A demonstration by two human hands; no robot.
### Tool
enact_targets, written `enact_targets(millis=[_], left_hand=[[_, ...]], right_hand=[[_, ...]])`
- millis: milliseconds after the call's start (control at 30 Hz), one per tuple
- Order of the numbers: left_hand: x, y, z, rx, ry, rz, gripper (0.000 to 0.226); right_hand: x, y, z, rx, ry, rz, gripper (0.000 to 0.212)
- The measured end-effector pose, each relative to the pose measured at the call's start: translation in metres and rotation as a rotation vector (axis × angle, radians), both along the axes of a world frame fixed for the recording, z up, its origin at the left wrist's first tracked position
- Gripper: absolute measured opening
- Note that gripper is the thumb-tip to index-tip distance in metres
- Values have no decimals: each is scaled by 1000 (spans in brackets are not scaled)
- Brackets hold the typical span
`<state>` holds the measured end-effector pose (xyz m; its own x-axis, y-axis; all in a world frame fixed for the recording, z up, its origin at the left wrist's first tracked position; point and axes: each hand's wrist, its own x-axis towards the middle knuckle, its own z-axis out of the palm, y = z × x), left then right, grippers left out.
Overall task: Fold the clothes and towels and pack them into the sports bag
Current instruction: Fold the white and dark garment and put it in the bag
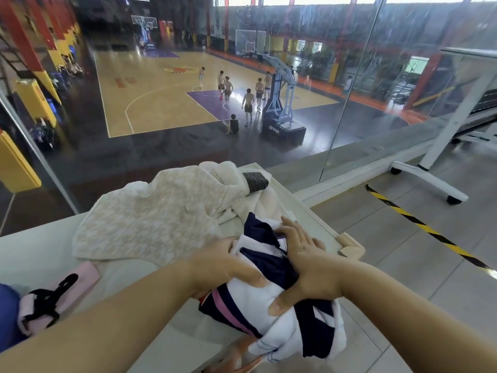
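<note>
Sports hall: basketball court, hoops beyond glass.

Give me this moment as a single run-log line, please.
phase: folding | left hand + right hand: gripping navy-and-white garment at table corner | cream towel: unfolded | bag: unseen

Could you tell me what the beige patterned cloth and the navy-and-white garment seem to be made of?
Beige patterned cloth: likely soft terry or fleece, matte, with a fuzzy nap at its edges. Navy-and-white garment: probably smooth synthetic sportswear knit, bunched in thin folds.
</note>
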<state>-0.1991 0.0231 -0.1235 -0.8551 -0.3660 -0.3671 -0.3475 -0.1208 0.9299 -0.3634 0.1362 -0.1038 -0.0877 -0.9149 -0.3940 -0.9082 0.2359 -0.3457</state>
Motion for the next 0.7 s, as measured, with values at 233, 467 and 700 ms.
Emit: enact_targets(millis=[233,467,700], left_hand=[[18,18,7,-374,145,27,37],[31,32,12,-749,148,74,32],[73,38,24,-961,-59,1,58]], right_hand=[[5,6,-3,-110,-134,43,128],[19,15,-7,-228,-56,50,68],[52,21,14,-243,315,121,85]])
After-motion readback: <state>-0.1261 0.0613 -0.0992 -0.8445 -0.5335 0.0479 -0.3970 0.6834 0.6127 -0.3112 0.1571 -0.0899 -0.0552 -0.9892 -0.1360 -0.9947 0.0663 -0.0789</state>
